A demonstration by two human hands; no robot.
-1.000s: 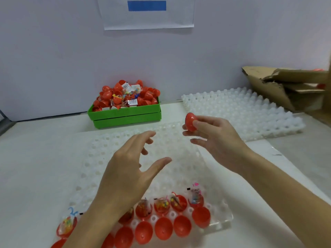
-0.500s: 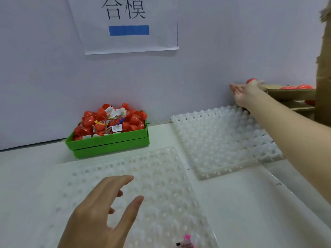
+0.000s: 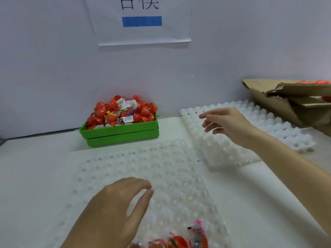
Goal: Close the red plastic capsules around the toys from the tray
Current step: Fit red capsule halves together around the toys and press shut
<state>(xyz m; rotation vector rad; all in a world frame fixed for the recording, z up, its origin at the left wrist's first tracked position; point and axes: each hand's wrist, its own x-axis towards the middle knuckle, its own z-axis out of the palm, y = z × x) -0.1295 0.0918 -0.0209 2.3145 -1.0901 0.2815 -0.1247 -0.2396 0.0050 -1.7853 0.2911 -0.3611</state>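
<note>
A: hands?
B: left hand (image 3: 114,208) low over the near clear dimpled plastic tray (image 3: 161,176); fingers loosely extended, thumb apart, grasping nothing; can't tell if it touches the tray. right hand (image 3: 227,122) in the air above the white moulded plastic tray (image 3: 279,129) at the back right; fingers relaxed and spread, nothing in them.

A: capsules?
B: open red plastic capsule halves with bagged toys (image 3: 179,240) sit in the clear tray's nearest row, bottom edge of view, just right of the left wrist; one bagged toy with a pink top (image 3: 197,230) stands upright there; count unclear, row is cropped.

A: stock?
B: green plastic bin (image 3: 121,133) against the wall, behind the clear tray; heaped with loose red capsule pieces and toy packets (image 3: 121,110).

A: rest?
B: torn brown cardboard box (image 3: 290,104) far right, red capsules (image 3: 320,81) showing inside; white paper sign with a blue bar (image 3: 141,21) on the wall; everything on a white table (image 3: 259,203).
</note>
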